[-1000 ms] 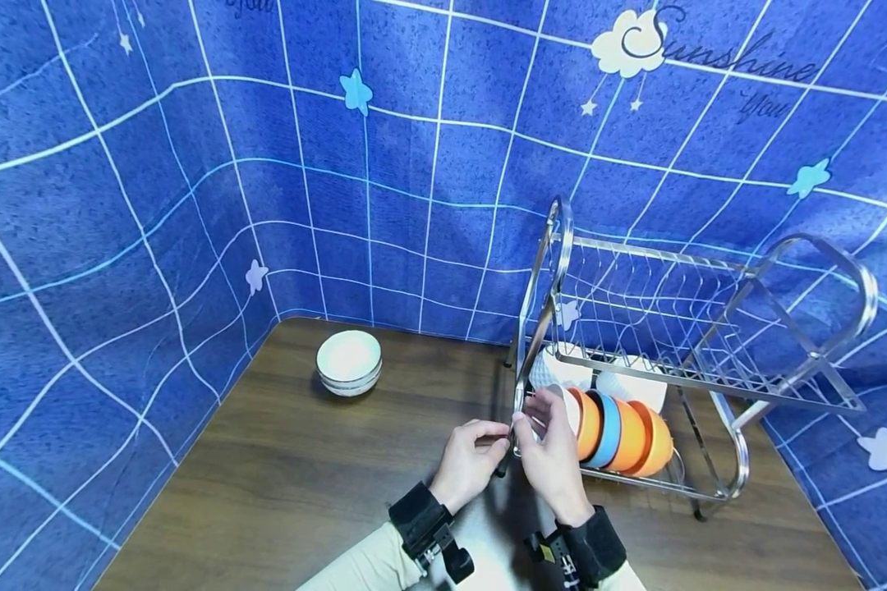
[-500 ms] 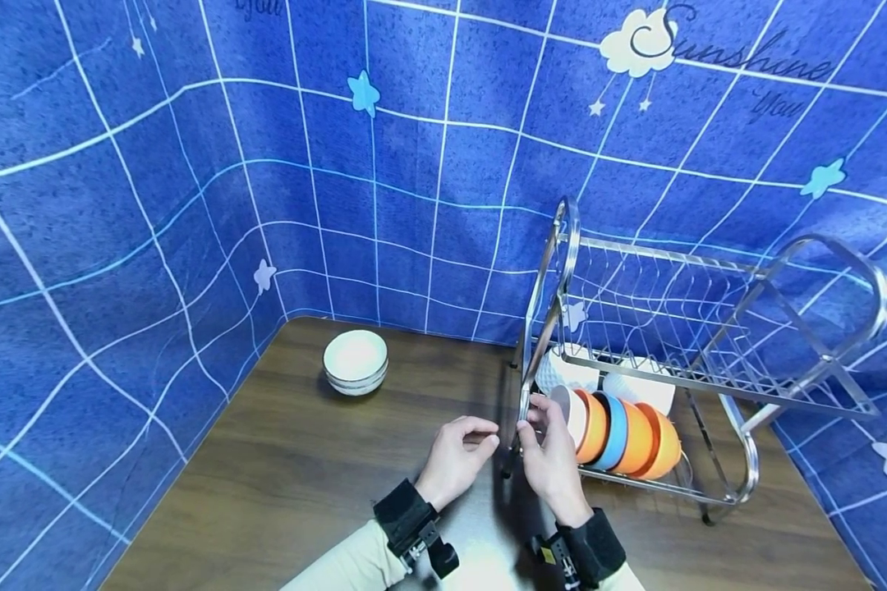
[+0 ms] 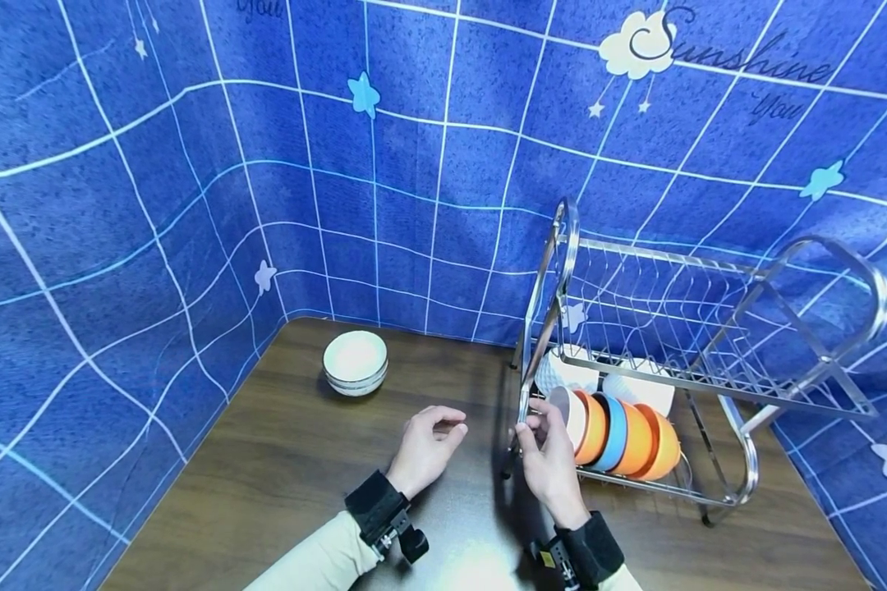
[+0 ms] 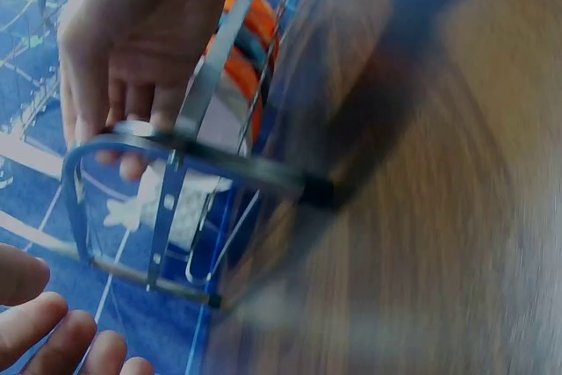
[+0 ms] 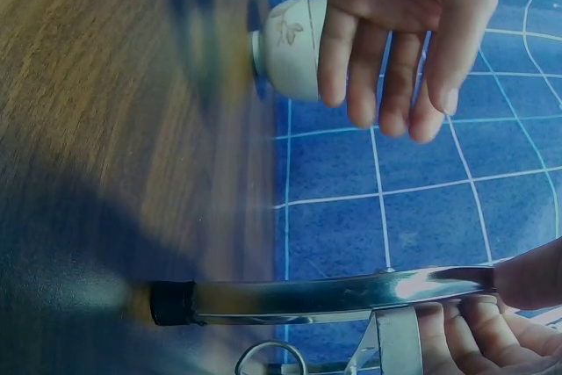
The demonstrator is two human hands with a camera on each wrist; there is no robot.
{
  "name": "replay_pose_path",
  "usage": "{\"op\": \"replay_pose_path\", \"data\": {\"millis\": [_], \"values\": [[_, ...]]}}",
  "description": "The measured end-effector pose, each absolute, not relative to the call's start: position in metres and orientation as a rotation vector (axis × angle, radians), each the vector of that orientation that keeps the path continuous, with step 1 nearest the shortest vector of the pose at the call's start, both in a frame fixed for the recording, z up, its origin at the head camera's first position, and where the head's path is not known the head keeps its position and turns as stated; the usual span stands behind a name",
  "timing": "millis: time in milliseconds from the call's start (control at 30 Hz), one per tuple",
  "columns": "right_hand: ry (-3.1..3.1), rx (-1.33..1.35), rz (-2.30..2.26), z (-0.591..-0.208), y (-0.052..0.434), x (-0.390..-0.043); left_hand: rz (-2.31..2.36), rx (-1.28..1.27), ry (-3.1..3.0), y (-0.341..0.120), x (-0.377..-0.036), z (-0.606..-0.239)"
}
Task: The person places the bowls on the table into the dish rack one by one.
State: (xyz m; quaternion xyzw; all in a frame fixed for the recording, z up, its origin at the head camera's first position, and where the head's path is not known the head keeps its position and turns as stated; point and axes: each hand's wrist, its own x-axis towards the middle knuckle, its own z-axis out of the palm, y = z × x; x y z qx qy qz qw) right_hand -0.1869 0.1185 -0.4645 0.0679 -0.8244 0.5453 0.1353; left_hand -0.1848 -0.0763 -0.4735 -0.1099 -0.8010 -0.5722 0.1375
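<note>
The metal two-tier dish rack (image 3: pixel 746 468) stands on the right of the table in the head view. My right hand (image 3: pixel 550 472) pinches its near left side tube between thumb and fingers. That grip on the tube (image 5: pixel 351 296) also shows at the lower right of the right wrist view. My left hand (image 3: pixel 423 451) hovers over the table left of the rack, fingers loosely bent, holding nothing. Its fingertips (image 4: pixel 66 331) appear at the lower left of the left wrist view, apart from the rack. Behind it on the table sits a small stack of white bowls (image 3: pixel 355 361).
On the rack's lower tier, a white bowl (image 3: pixel 567 419), orange bowls (image 3: pixel 645 443) and a blue bowl (image 3: pixel 615 435) stand on edge in a row. White textured dishes (image 3: pixel 639 386) lie behind them. A blue patterned curtain (image 3: pixel 414 205) borders the table (image 3: pixel 266 460).
My left hand has drawn away from the rack's left side, moving left and slightly toward me. The right hand keeps its hold on the tube. The head view shifted slightly.
</note>
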Motion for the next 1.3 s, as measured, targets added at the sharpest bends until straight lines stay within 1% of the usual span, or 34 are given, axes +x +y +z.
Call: {"op": "replay_pose_path", "data": {"millis": [133, 367, 467, 767, 1000, 1300], "values": [[-2.375, 0.189, 1.612, -0.465, 0.118, -0.187, -1.526, -0.265, -2.304, -0.092, -0.191, -0.474], [-2.368, 0.203, 1.618, -0.467, 0.117, -0.187, -1.113, -0.186, -2.342, -0.129, -0.204, -0.470], [-2.380, 0.181, 1.610, -0.467, 0.116, -0.185, -1.039, -0.154, -2.343, -0.146, -0.208, -0.467], [-2.407, 0.168, 1.607, -0.467, 0.118, -0.184, -0.951, -0.077, -2.319, -0.192, -0.226, -0.462], [-2.395, 0.162, 1.615, -0.467, 0.119, -0.185, -0.870, 0.051, -2.388, -0.224, -0.242, -0.470], [-2.389, 0.185, 1.594, -0.468, 0.118, -0.186, -0.791, 0.266, -2.477, -0.240, -0.250, -0.477]]}}
